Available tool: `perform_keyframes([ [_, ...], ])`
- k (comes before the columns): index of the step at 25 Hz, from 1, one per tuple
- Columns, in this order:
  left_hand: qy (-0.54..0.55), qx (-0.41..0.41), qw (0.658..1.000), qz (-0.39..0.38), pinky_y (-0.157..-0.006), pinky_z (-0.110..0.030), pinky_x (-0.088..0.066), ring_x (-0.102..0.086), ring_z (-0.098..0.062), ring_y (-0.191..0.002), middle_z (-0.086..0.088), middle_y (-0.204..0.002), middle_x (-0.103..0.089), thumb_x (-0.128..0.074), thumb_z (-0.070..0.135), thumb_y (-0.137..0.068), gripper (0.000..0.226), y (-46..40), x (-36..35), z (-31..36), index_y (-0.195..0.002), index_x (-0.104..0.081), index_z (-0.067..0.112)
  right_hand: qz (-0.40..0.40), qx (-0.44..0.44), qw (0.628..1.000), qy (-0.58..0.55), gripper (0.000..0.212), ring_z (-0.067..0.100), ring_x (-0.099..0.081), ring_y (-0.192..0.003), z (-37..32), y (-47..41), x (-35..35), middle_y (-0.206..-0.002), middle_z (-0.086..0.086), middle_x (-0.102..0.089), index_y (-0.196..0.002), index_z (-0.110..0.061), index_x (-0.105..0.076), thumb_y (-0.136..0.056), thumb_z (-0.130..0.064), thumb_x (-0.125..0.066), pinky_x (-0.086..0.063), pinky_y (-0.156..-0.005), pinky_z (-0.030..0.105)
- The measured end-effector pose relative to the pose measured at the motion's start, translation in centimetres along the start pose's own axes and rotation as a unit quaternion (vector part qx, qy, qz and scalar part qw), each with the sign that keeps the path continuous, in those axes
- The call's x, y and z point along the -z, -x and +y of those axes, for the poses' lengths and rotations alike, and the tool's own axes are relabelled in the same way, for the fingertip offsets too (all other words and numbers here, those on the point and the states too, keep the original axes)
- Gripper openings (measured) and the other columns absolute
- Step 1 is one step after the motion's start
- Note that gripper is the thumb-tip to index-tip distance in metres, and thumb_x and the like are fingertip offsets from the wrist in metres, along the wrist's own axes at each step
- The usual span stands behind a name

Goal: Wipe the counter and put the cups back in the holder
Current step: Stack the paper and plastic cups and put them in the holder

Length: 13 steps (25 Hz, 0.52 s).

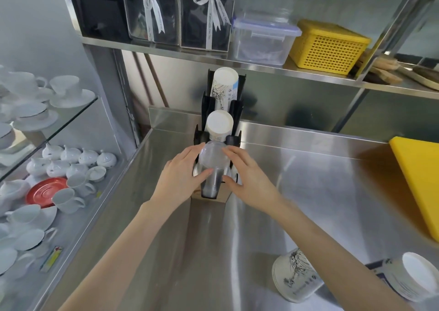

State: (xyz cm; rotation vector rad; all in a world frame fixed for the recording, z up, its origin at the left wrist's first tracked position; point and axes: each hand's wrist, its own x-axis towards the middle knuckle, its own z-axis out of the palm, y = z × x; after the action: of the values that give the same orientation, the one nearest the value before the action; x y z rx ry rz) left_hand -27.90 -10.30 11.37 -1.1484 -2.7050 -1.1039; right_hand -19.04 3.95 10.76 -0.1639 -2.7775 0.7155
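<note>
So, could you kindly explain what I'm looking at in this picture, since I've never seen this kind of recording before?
There is no machine: a person wears a camera on the head, looking down at their own bare arms. The left hand and right hand together grip a stack of clear plastic cups at the front slot of a black cup holder, which already holds two paper cup stacks. On the steel counter, near the bottom right, two more paper cup stacks lie on their sides, beside a yellow board.
</note>
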Motion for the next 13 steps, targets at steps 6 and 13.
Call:
perform_keyframes([
  [6,-0.083,0.0,0.995,-0.049,-0.115,-0.038,-0.016,-0.015,-0.019,-0.143,0.001,-0.155,-0.017,-0.052,0.038,-0.086,0.072,1.0,0.2,0.8,-0.143,-0.012,0.02,0.001,0.005,1.0,0.031,0.067,0.02,-0.018,-0.142,-0.3,1.3,0.8,-0.153,0.001,-0.021,-0.143,-0.016,-0.016,-0.088,-0.025,-0.053,-0.016,-0.117,0.031],
  [13,-0.137,-0.048,0.987,-0.064,-0.118,-0.038,0.0,0.003,-0.02,-0.145,0.001,-0.157,0.0,-0.045,0.044,-0.088,0.075,4.7,-0.7,4.1,-0.143,0.001,0.023,0.005,-0.022,0.996,0.086,0.071,0.018,-0.002,-0.144,0.7,7.2,3.0,-0.156,0.0,-0.008,-0.143,-0.019,-0.011,-0.088,-0.036,-0.052,-0.002,-0.117,0.033],
])
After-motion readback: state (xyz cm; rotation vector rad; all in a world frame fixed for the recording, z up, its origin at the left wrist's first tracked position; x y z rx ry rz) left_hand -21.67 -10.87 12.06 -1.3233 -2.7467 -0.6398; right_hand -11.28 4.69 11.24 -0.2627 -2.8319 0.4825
